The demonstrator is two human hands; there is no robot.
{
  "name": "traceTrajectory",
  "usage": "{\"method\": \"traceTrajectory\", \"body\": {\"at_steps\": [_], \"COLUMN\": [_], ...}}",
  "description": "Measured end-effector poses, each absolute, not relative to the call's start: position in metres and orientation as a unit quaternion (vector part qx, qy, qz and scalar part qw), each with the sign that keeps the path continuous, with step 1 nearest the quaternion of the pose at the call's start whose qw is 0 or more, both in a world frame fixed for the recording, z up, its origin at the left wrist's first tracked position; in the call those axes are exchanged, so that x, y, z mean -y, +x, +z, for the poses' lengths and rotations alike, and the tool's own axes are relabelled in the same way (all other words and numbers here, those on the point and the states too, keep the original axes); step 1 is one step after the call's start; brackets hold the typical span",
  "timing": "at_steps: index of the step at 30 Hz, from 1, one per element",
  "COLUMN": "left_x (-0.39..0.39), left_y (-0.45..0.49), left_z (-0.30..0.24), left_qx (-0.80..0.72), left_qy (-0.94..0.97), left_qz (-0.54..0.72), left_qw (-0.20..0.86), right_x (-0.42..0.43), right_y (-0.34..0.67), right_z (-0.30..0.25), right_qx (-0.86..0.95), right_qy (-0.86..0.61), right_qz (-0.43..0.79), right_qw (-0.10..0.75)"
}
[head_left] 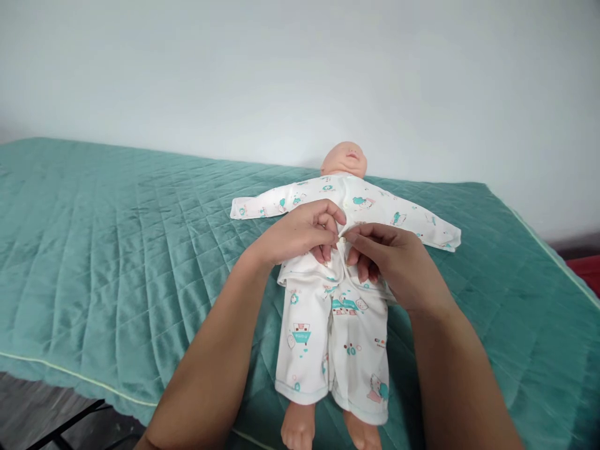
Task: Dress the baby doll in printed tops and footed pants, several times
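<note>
A baby doll (344, 159) lies on its back, dressed in a white printed shirt (323, 189) and matching trousers (304, 350). Both of its sleeves stretch out to the sides, and its bare feet show below the trouser hems. Over the shirt's front opening, my left hand (312, 228) pinches the fabric edge between thumb and fingers. Close beside it, my right hand (391, 256) grips the other edge near a small button (344, 240). Whether that button is through its hole, I cannot tell. Part of the shirt front is hidden behind my fingers.
A green quilted cover (117, 250) spreads under the doll over the bed. Behind it rises a pale wall (234, 75). Something red (584, 272) shows past the right edge. Dark floor and a black metal bar (65, 428) appear at lower left.
</note>
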State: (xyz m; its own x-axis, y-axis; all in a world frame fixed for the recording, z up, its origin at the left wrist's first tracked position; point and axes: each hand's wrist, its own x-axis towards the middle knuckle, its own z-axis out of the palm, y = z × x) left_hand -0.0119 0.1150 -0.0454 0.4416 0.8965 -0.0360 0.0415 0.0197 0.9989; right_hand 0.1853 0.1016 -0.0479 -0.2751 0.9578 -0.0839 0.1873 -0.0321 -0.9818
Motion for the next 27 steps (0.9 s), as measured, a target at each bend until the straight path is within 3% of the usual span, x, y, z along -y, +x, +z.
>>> {"method": "traceTrajectory", "body": {"at_steps": [8,12,16,22,27], "left_x": [-0.114,-0.118,-0.103,-0.041,-0.017], "left_y": [-0.009,-0.002,-0.005,-0.027,-0.032], "left_z": [-0.045,-0.052,-0.078,-0.119,-0.129], "left_qx": [-0.373,-0.443,-0.480,-0.492,-0.511], "left_qy": [0.634,0.595,0.527,0.599,0.574], "left_qz": [0.404,0.524,0.626,0.553,0.543], "left_qw": [0.543,0.418,0.315,0.305,0.338], "right_x": [-0.103,-0.101,-0.090,-0.063,-0.036], "right_y": [0.191,0.190,0.179,0.174,0.188], "right_z": [-0.051,-0.050,-0.052,-0.078,-0.101], "right_qx": [0.578,0.594,0.717,0.826,0.745], "right_qy": [-0.447,-0.425,-0.379,-0.339,-0.393], "right_qz": [0.552,0.528,0.417,0.198,0.256], "right_qw": [0.402,0.432,0.409,0.404,0.475]}}
